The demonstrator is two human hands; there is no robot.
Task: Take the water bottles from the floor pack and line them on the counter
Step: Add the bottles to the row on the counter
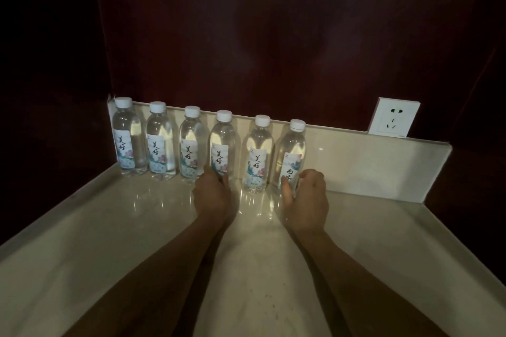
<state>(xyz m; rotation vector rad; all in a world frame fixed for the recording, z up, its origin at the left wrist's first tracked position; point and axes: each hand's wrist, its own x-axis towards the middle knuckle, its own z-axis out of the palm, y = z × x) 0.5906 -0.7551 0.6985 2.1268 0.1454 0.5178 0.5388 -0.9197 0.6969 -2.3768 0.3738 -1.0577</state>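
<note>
The right hand (305,194) is curled round the base of the sixth water bottle (290,156), thumb on its label. The left hand (212,193) is closed on the base of the fourth water bottle (222,145). Six capped water bottles are stood upright in a row on the bench (109,241) against its backsplash (369,164). A wall socket (393,117) is mounted above the backsplash, beyond the sixth bottle.

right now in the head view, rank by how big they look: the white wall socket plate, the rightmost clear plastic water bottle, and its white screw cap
1. rightmost clear plastic water bottle
2. white wall socket plate, though it sits farther back, so this is unsure
3. white screw cap
</note>
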